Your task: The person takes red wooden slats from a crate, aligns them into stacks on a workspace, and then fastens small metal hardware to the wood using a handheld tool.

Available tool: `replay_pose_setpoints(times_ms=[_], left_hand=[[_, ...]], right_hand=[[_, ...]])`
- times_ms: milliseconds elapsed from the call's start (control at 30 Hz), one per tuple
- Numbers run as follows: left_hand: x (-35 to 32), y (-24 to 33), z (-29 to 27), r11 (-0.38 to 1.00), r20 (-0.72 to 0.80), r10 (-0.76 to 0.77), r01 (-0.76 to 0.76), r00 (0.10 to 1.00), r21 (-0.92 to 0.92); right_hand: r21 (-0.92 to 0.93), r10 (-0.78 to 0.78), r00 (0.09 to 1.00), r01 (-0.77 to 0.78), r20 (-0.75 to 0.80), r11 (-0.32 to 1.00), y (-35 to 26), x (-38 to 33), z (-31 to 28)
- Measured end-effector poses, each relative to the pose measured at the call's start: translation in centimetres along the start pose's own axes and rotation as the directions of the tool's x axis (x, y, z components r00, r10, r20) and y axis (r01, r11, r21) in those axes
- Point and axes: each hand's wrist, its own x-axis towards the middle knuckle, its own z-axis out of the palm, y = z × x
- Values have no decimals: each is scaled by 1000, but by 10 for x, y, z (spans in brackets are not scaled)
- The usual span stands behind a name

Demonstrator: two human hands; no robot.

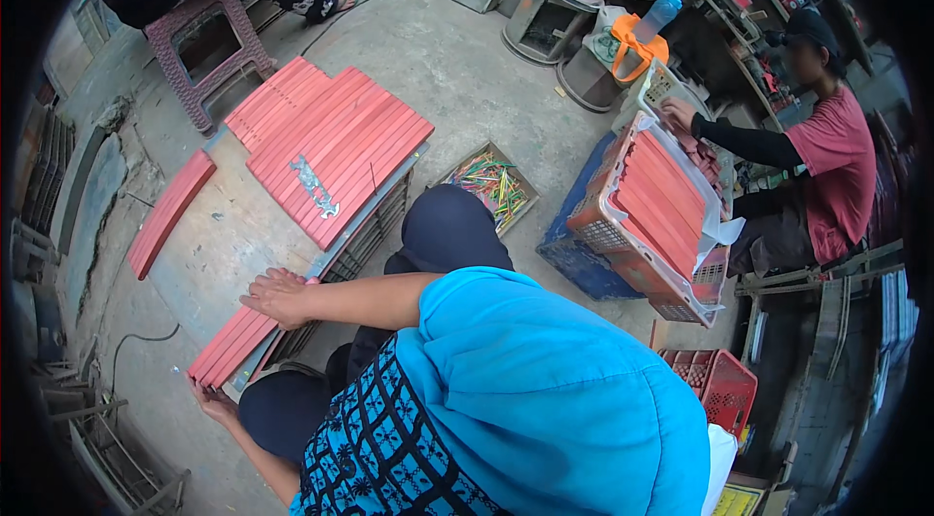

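A short row of narrow red strips (233, 343) lies side by side along the near edge of a worn low table (209, 244). My right hand (279, 298) rests across their far end, fingers stretched out flat. At the near end, my left hand (214, 405) has its fingers curled around the strip ends, partly hidden by them. Beyond, a wide block of similar red strips (331, 142) covers the table's far part. On it lies a silver-grey piece (314, 187) that I cannot make out. A separate red stack (171, 214) sits along the left edge.
A tray of colourful thin sticks (489, 187) stands on the floor beside my knee. To the right, a crate of red strips (657, 205) sits on a blue base, a co-worker (827, 156) behind it. A stool (209, 54) with someone seated is at the upper left.
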Motion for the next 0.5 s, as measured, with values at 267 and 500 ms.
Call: replay_pose_setpoints(times_ms=[267,500], left_hand=[[3,6,0,978,11,121,-117,993,-174],[48,50,50,956,-57,191,-199,980,-217]], right_hand=[[98,-98,988,110,-119,989,5,36,-9],[-46,-207,956,202,-208,978,24,112,-36]])
